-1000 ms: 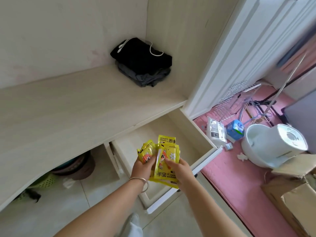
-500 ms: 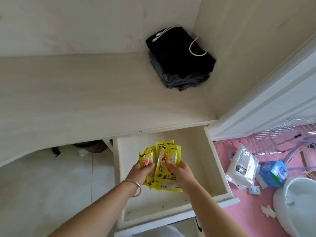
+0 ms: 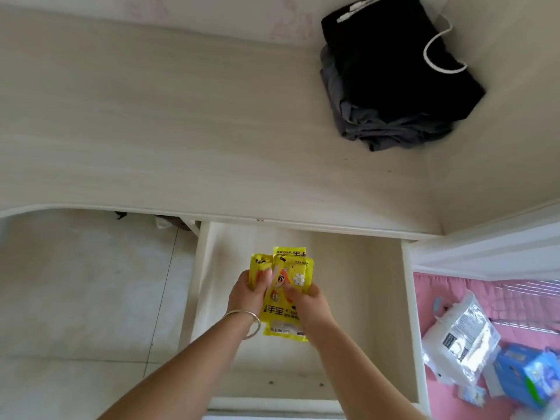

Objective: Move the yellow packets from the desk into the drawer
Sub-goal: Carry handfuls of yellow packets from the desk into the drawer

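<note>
Both hands held the stack of yellow hand-warmer packets (image 3: 286, 286) over the open drawer (image 3: 363, 298): left hand (image 3: 248, 291) and right hand (image 3: 309, 301), each grip closed on it. Desk (image 3: 181, 131) bore folded dark clothes (image 3: 391, 77).

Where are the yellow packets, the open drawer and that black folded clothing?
yellow packets (image 3: 283, 298), head view, printed front of the top packet.
drawer (image 3: 407, 313), head view, its right side wall.
black folded clothing (image 3: 391, 65), head view, top black layer.

The packets (image 3: 285, 286) sit over the open drawer (image 3: 363, 298), before the desk (image 3: 181, 131), with folded clothes (image 3: 394, 74) at its far right.
</note>
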